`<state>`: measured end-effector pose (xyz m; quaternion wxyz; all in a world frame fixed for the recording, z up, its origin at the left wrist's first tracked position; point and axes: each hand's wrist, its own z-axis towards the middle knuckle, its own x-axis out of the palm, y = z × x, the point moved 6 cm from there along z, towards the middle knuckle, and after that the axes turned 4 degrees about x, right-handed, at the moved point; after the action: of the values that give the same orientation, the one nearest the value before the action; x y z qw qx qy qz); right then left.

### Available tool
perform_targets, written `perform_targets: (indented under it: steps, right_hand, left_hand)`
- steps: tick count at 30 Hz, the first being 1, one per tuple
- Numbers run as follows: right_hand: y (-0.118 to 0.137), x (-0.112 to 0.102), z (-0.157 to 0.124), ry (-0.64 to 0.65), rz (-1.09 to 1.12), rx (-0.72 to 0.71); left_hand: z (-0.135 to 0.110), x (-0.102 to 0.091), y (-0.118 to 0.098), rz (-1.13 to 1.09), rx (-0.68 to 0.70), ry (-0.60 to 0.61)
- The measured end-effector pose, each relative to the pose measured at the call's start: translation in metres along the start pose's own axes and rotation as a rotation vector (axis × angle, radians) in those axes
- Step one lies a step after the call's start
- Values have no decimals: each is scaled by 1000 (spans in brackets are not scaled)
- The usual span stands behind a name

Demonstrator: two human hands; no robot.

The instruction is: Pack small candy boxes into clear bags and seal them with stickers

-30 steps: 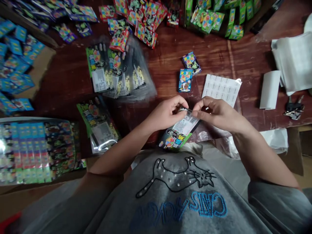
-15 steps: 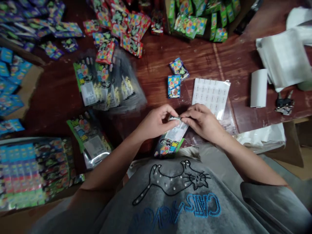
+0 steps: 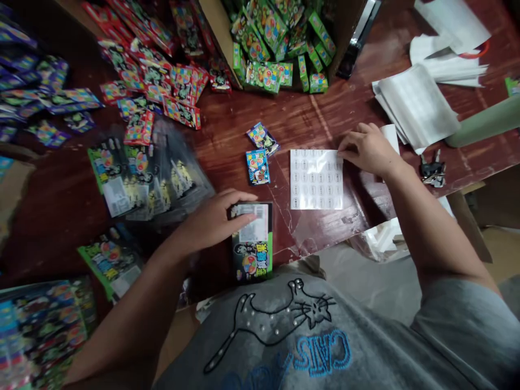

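My left hand (image 3: 217, 219) grips the upper left edge of a black-and-green printed packaging bag (image 3: 252, 254), thumb across its white label panel. The bag lies at the table's front edge, close to my shirt. Off to the right, my right hand (image 3: 369, 149) has its fingertips pinched at the top right corner of a square sheet of round clear stickers (image 3: 317, 181). Whether a sticker is between those fingertips is too small to tell. Just beyond the bag lie a blue candy packet (image 3: 257, 167) and a purple candy packet (image 3: 263, 138), touching each other.
Fanned printed bags (image 3: 117, 187) lie left of my left hand. Red packets (image 3: 154, 76) and purple packets (image 3: 52, 100) are heaped behind them. A cardboard box (image 3: 219, 32) holds green packets. White sheets (image 3: 418, 105), keys (image 3: 433, 170) and a pale green cylinder (image 3: 487, 124) are at right.
My hands have parted. The right has moved from the bag's top edge to the sticker sheet, while the left keeps the bag, now straighter. The camera view has shifted.
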<state>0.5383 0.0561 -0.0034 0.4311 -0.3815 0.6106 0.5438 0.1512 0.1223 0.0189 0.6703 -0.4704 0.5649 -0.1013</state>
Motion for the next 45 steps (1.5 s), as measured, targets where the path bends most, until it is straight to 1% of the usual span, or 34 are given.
perform_targets:
  steps: [2, 3, 4, 5, 7, 8, 9, 10, 11, 13, 14, 15, 17, 18, 19, 21, 23, 24, 25, 26, 27, 29, 30, 31, 33, 35, 37, 39, 42, 45]
  right_hand:
    - [8, 3, -6, -32, -43, 5]
    - [12, 4, -9, -48, -68, 8]
    - [16, 4, -12, -62, -94, 13]
    - [20, 5, -15, -75, -119, 20]
    - [25, 4, -21, -83, -153, 37]
    - [28, 3, -25, -84, -155, 50]
    - [31, 1, -29, -82, -144, 59]
    - [34, -2, -36, -89, -116, 62]
    - [38, -7, -44, -109, -70, 59]
    - [46, -20, -65, -215, 78, 76]
    - [49, -27, -78, -297, 180, 101]
    - [51, -33, -91, -391, 302, 137]
    - [56, -36, -117, -540, 572, 191]
    - [60, -33, -127, -571, 694, 200]
    - [67, -28, -134, -573, 794, 198]
    - [83, -15, -139, -520, 913, 201]
    - [101, -5, -137, -481, 957, 213]
    - [110, -3, -134, -479, 972, 204]
    - [120, -4, -132, -491, 983, 185]
    - [130, -6, -130, -523, 983, 161]
    - [139, -10, -130, -575, 974, 139]
    - [157, -16, -133, -682, 945, 103]
    - [165, -16, -135, -714, 932, 89]
    - [174, -12, -136, -713, 926, 76]
    - [194, 6, -133, -608, 933, 47]
    - [211, 31, -127, -472, 950, 43]
    - [223, 55, -119, -392, 969, 67]
    - [231, 70, -113, -350, 987, 79]
    - [239, 82, -104, -235, 996, 33]
    - [241, 88, -101, -75, 983, -27]
  left_hand:
    - [-1, -9, -19, 205, 69, -106]
    - [1, -7, -33, 285, 136, -129]
    - [6, 2, -48, 340, 219, -110]
    - [13, 16, -61, 372, 310, -51]
    - [32, 54, -79, 412, 440, 104]
    - [44, 72, -83, 429, 458, 149]
    - [57, 85, -84, 445, 441, 167]
    - [69, 95, -83, 460, 404, 167]
    - [78, 99, -81, 471, 360, 155]
    - [85, 95, -79, 460, 300, 148]
    - [81, 89, -79, 429, 310, 172]
    - [72, 81, -81, 379, 341, 217]
    - [41, 65, -82, 250, 418, 344]
    - [22, 58, -79, 196, 436, 410]
    - [4, 53, -74, 165, 426, 464]
    - [-27, 48, -59, 154, 382, 551]
    - [-42, 47, -52, 163, 393, 603]
    - [-44, 46, -53, 170, 419, 594]
    - [-41, 43, -58, 184, 442, 552]
    - [-35, 39, -63, 213, 445, 471]
    - [-27, 32, -69, 253, 414, 355]
    - [-16, 17, -76, 315, 270, 82]
    - [-14, 12, -77, 315, 179, -44]
    - [-16, 9, -74, 285, 94, -154]
    - [-28, 13, -64, 161, -26, -320]
    - [-45, 27, -50, -10, -81, -443]
    - [-62, 43, -36, -203, -94, -516]
    - [-78, 54, -25, -377, -88, -554]
    - [-96, 55, -14, -525, -72, -584]
    - [-106, 51, -7, -573, -79, -542]
